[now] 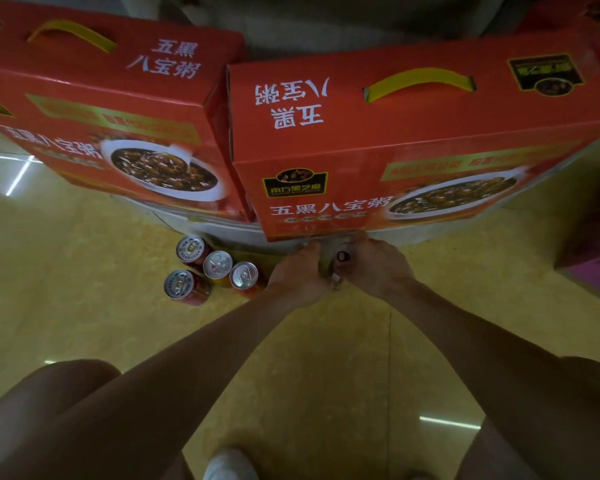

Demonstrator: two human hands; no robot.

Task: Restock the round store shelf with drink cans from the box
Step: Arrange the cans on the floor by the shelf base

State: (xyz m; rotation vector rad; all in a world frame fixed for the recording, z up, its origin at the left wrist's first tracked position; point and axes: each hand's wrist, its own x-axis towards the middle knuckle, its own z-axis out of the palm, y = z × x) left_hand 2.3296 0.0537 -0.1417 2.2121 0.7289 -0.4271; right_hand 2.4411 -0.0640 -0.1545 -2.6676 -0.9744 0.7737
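Cans: four cans [218, 265] stand upright in a tight cluster, tops to the camera, at the foot of the shelf [219, 226], just left of the hands.
Left hand: the left hand [298, 275] is low under the shelf rim, knuckles up, fingers curled downward.
Right hand: the right hand [378, 268] is just beside the left, thumb toward it, fingers curled under and away.
Grip: something pale and silvery shows in the gap between the hands (possibly a can, too little shows to say); I cannot tell whether either hand holds it.
Shelf load: a left box [101, 98] and a right box [413, 133], both red with yellow handles, sit on the round tier above; the right one overhangs the hands.
Floor: glossy yellow floor [84, 271] all round, with the person's knees and one shoe at the bottom edge.
Risk: a wrist lifting could knock the overhanging box corner; the left forearm passes near the cluster, and a sideways sweep would likely topple the nearest can and send it rolling on the slick tile.
Hidden: fingertips and the lower tier lie under the rim. A tan strip [253, 252] behind the cans may be cardboard; unclear. Can labels are unreadable.
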